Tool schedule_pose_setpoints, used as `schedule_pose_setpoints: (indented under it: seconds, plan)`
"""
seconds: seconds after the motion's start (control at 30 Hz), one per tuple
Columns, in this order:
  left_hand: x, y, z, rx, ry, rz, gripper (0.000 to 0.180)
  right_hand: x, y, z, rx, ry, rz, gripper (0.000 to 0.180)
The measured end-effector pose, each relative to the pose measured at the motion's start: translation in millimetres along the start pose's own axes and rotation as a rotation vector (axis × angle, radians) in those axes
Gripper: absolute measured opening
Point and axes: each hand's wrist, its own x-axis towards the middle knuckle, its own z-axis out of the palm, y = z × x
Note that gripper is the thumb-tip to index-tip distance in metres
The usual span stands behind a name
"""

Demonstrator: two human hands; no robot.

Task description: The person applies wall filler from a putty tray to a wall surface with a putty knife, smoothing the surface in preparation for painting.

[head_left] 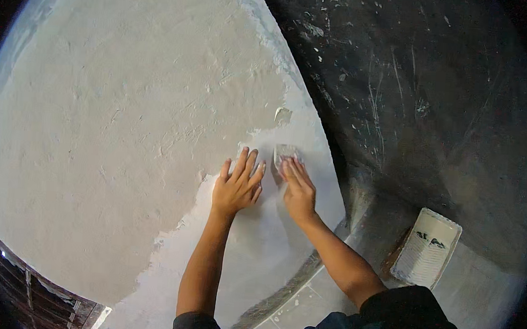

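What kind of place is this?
Probably a room under renovation: a wall half coated in fresh white filler, a scraper under the right hand, and a paint tray on the floor.

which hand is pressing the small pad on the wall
The right hand: its fingers lie over the small pale sanding pad against the wall. The left hand rests beside it, bare, flat, fingers spread, holding nothing.

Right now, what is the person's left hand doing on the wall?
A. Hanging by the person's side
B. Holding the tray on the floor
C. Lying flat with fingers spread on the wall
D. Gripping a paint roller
C: the left hand lies flat with fingers spread on the wall and holds nothing, while the right hand presses a small flat pad to the wall beside it; the tray sits untouched on the floor.
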Motion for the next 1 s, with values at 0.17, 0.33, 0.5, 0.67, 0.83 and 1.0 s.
schedule_pose_setpoints:
  seconds: [0.17,0.33,0.5,0.67,0.83,1.0]
  plan:
    - [-1.4,-2.1,9.2,-0.003,0.033,0.003,0.045,56.8,-2.3,-49.4,0.291,0.110,0.465,0.054]
    - [19.0,2.5,15.4,-0.025,0.061,-0.032,0.047,92.7,51.2,-54.3,0.767,0.143,0.803,0.070]
    - [44.0,-2.5,18.5,0.005,0.035,-0.055,0.049,114.2,57.0,-47.3,0.698,0.037,0.698,0.067]
    - [41.7,3.0,36.7,0.112,0.006,0.014,0.046,152.8,69.6,-41.1,0.269,-0.012,0.157,0.043]
    - [47.7,7.8,40.1,0.158,0.058,0.024,0.045,174.8,78.0,-26.1,0.214,-0.257,-0.281,0.032]
    - [43.7,1.5,37.6,0.197,0.009,0.027,0.047,217.4,89.0,-35.0,0.165,0.099,-0.136,0.029]
